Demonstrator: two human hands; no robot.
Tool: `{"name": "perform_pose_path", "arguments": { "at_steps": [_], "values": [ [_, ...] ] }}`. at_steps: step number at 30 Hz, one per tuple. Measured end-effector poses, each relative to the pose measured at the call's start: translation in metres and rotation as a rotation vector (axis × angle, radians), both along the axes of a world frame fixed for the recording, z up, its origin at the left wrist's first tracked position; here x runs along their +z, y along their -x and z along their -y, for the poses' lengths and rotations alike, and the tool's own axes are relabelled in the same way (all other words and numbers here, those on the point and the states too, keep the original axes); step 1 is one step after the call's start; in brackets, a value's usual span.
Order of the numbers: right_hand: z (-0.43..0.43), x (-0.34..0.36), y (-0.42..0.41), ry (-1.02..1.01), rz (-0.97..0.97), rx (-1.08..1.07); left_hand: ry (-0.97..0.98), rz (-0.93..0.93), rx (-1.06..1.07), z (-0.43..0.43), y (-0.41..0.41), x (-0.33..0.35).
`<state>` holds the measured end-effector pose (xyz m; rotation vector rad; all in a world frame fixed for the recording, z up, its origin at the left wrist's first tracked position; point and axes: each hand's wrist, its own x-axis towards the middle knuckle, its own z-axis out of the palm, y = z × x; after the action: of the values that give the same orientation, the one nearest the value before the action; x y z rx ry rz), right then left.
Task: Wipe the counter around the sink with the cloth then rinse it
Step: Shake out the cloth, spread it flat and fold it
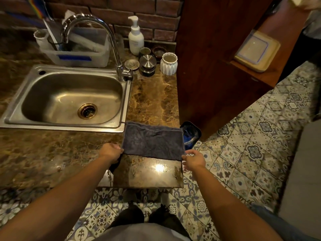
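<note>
The grey cloth (152, 141) is spread flat near the counter's (152, 101) front right corner, its near corners pinched by the left hand (112, 152) and right hand (193, 160).

counter (152, 101): brown marble | on it: cloth (152, 141), white vase (168, 64), soap bottle (136, 37)

The left hand (111, 152) covered the near left corner of the cloth (152, 141), so its grip there could not be made out. The tub (74, 54) behind the tap (97, 40) was blurred, its contents unclear. The blue bin (190, 134) was partly hidden by the counter (152, 101) edge. Both forearms ran off the bottom edge.
</note>
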<state>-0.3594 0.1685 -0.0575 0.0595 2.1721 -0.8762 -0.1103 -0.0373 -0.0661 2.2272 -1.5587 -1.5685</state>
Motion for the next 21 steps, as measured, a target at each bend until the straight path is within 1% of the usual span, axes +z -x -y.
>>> {"name": "perform_pose_path", "arguments": {
  "at_steps": [2,4,6,8,11,13,15,17,19,21],
  "values": [
    [-0.001,0.004,0.002,-0.006,-0.015,-0.008,0.019,-0.084,0.044,-0.001,0.0,0.007],
    [0.001,0.008,0.004,0.028,0.004,-0.039,0.022,-0.195,0.148,-0.002,0.0,0.019],
    [0.002,0.013,0.004,0.115,0.077,-0.115,-0.117,-0.38,0.326,-0.005,0.001,0.031],
    [0.001,0.018,0.004,0.187,0.123,-0.145,-0.282,-0.492,0.434,-0.008,0.001,0.041],
    [-0.001,0.025,0.01,0.269,0.253,-0.153,-0.37,-0.528,0.441,-0.008,0.002,0.045],
    [-0.001,0.03,0.014,0.318,0.383,-0.177,-0.368,-0.56,0.38,-0.006,0.002,0.048],
    [-0.002,0.034,0.016,0.325,0.453,-0.149,-0.363,-0.58,0.305,-0.005,0.0,0.048],
    [-0.005,0.035,0.017,0.295,0.446,-0.058,-0.321,-0.536,0.258,-0.007,-0.002,0.046],
    [-0.005,0.04,0.021,0.255,0.359,0.043,-0.243,-0.445,0.203,-0.005,-0.004,0.045],
    [-0.001,0.048,0.027,0.261,0.277,0.09,-0.163,-0.364,0.135,0.004,-0.005,0.047]
  ]
}}
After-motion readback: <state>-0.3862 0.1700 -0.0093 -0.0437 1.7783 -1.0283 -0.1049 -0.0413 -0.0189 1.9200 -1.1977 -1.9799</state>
